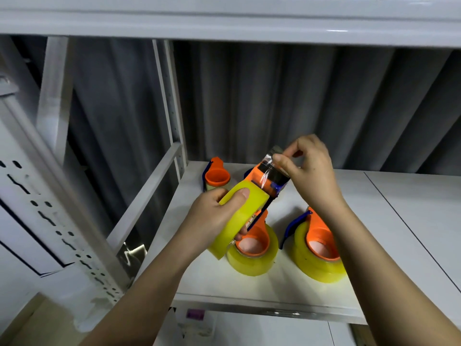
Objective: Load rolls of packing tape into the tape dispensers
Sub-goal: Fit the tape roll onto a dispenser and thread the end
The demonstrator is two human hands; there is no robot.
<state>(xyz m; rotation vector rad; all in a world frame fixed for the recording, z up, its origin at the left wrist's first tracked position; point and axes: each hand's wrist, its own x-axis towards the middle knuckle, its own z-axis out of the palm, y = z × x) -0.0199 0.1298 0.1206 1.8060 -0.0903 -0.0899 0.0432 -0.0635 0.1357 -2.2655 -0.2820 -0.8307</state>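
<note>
My left hand [212,216] grips a yellow tape roll [237,216] mounted on an orange dispenser [262,179], held above the white shelf [374,233]. My right hand [309,171] pinches the clear tape end [270,161] at the dispenser's head, pulling it up over the front. Two more orange dispensers loaded with yellow rolls stand on the shelf below: one [254,248] right under the held roll, one [316,253] to its right.
A further orange dispenser [216,176] sits at the shelf's back left corner. White shelf uprights [172,101] stand to the left and an upper shelf [224,18] overhangs. A grey curtain hangs behind. Boxes lie under the shelf.
</note>
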